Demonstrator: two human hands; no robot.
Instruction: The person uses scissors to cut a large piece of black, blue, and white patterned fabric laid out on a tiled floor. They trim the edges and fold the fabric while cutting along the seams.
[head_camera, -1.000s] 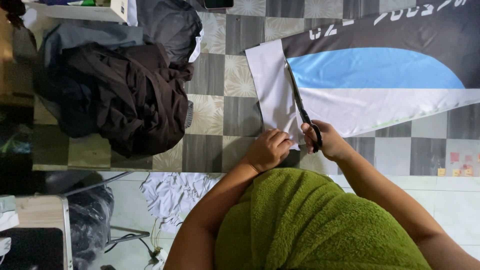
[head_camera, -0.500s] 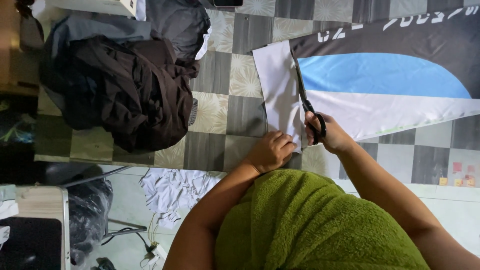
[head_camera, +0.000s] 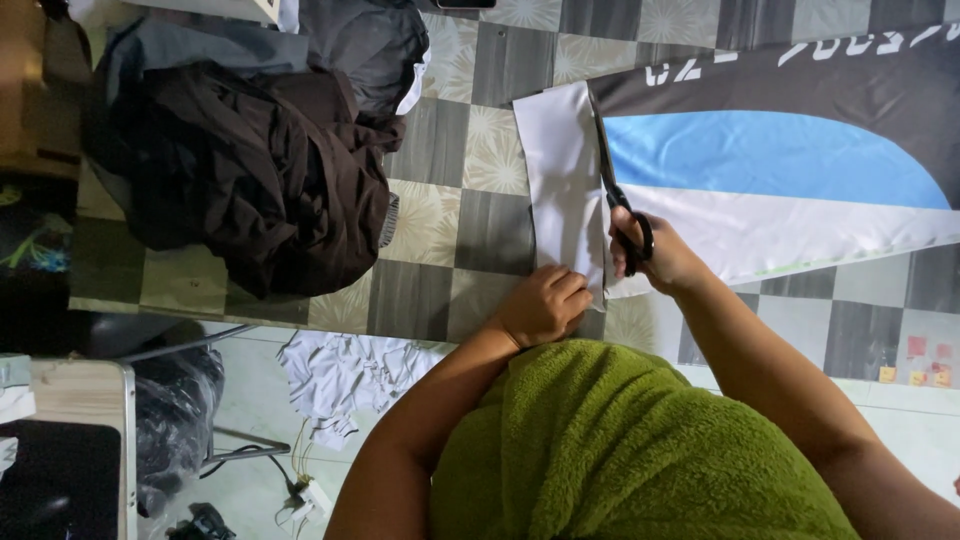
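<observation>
The right hand (head_camera: 655, 255) has its fingers through the black handles of a pair of scissors (head_camera: 618, 195), its grip closed around them. The blades run up toward 12 o'clock along the left margin of a printed fabric banner (head_camera: 780, 170), dark with a blue curved field and a white band below it. Whether the blades are parted or together cannot be told, as they lie edge-on against the cloth.

The left hand (head_camera: 543, 305) sits at 8 o'clock from the right one, fingers curled and pressed down on the lower end of a white fabric strip (head_camera: 562, 180), which lies just left of the scissors and touches the banner's edge. The hand holds the strip flat; it pinches nothing.

Banner and strip lie on a worktop (head_camera: 470, 215) covered in a grey and cream checked pattern. At 9 o'clock from the hands, well apart from them, a heap of dark brown clothing (head_camera: 250, 170) rests on the same worktop, with grey garments (head_camera: 370, 40) behind it at 11 o'clock. Below the worktop's near edge, at 7 o'clock, white fabric scraps (head_camera: 345, 370) lie on the floor. The person wears a green fleece top (head_camera: 640, 450).
</observation>
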